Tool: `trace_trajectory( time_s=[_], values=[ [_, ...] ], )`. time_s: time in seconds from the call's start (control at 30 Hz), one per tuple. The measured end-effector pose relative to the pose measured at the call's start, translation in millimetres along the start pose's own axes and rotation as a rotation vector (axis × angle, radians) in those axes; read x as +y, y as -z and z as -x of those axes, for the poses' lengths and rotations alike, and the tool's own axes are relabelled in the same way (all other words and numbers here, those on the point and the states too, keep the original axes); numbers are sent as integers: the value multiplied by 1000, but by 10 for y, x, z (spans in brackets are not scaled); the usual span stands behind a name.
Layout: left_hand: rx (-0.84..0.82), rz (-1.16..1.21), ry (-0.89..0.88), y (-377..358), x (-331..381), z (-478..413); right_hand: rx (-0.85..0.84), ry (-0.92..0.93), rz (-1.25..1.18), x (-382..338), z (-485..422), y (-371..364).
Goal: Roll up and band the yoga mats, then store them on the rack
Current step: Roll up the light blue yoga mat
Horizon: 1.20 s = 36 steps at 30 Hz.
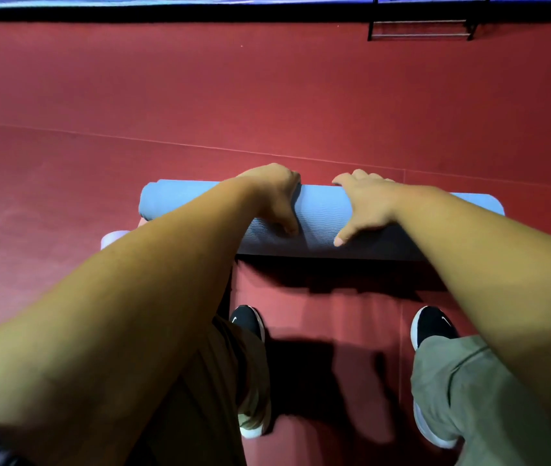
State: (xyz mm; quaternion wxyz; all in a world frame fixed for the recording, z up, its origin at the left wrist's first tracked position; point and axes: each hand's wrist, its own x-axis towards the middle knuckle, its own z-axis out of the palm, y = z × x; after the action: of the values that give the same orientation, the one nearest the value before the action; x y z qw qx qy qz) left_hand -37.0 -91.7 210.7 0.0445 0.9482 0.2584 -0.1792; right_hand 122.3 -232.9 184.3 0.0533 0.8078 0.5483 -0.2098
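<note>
A blue yoga mat lies rolled into a thick cylinder across the red floor in front of my feet. My left hand curls over the top of the roll left of its middle, thumb on the near side. My right hand presses on the roll right of middle, fingers over the far side and thumb pointing down the near face. A pale end of another mat or band shows under my left forearm; I cannot tell which. A black metal rack stands at the far right.
Red floor stretches ahead to a dark wall base with a blue strip above it. My two black shoes stand just behind the roll.
</note>
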Motion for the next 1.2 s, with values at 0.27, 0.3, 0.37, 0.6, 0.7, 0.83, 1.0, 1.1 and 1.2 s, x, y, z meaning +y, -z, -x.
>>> trace_trajectory(
  time_s=[0.27,0.3,0.37,0.6,0.7,0.83,1.0,1.1,1.2],
  values=[
    [-20,-9,9,-39,36,-22,61,63,-69,49,-41,-2],
    [-11,-58,2,-59,58,-16,55,59,-79,58,-45,-3],
    [-5,-179,-6,-102,114,0,37,44,-104,71,-41,2],
    [28,-112,17,-150,167,-32,-44,24,-144,73,-22,-11],
    [5,-33,1,-135,126,-74,-62,20,-115,66,-23,-32],
    [-29,47,8,-93,66,-105,18,17,16,-17,20,-69],
    [-64,28,24,-124,27,-89,55,27,-37,-30,25,-13],
    [10,-112,-25,-128,64,-43,33,-5,-97,-6,21,15],
    [65,-272,-28,-137,134,-21,26,-12,-148,3,35,59]
  ],
)
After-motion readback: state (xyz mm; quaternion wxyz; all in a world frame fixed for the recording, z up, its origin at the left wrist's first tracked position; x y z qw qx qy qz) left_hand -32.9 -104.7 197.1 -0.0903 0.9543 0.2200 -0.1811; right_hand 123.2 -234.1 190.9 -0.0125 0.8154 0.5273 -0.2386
